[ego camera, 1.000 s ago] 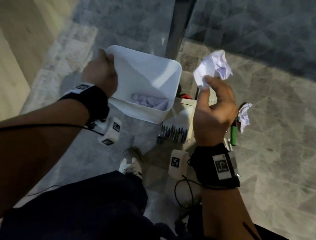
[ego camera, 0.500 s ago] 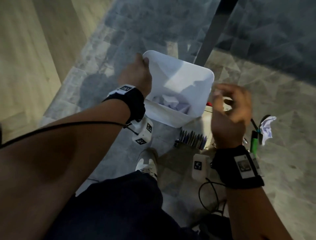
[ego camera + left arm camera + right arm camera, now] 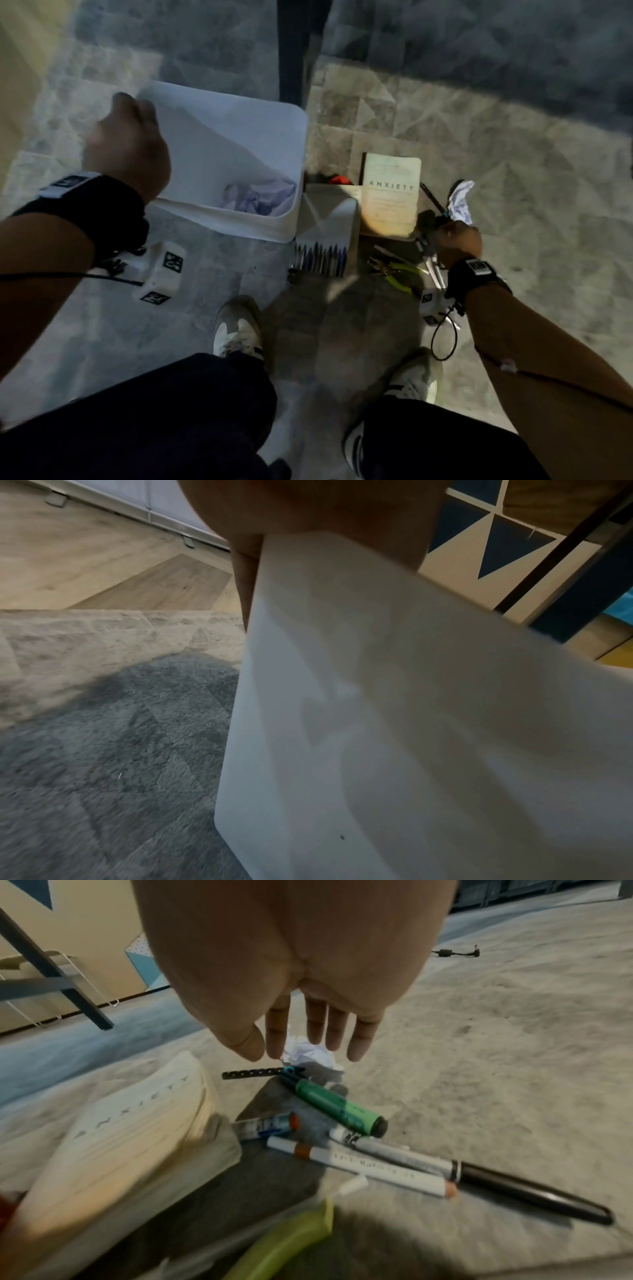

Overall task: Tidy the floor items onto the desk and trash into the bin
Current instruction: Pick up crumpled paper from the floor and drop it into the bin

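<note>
The white bin stands tilted on the carpet, with crumpled paper lying inside it. My left hand grips its far left rim; in the left wrist view the fingers curl over the bin wall. My right hand is low at the right, empty, with straight fingers just above another crumpled paper ball on the floor. The right wrist view shows that hand open over the paper ball, not touching it.
A book titled ANXIETY lies right of the bin, with a pack of pens and green-handled pliers nearer me. A green marker, white markers and a black pen lie under my right hand. A dark desk leg stands behind the bin.
My right hand let the first paper ball go into the bin, then dropped down and right toward the second ball on the floor. My left hand kept its hold on the bin.
</note>
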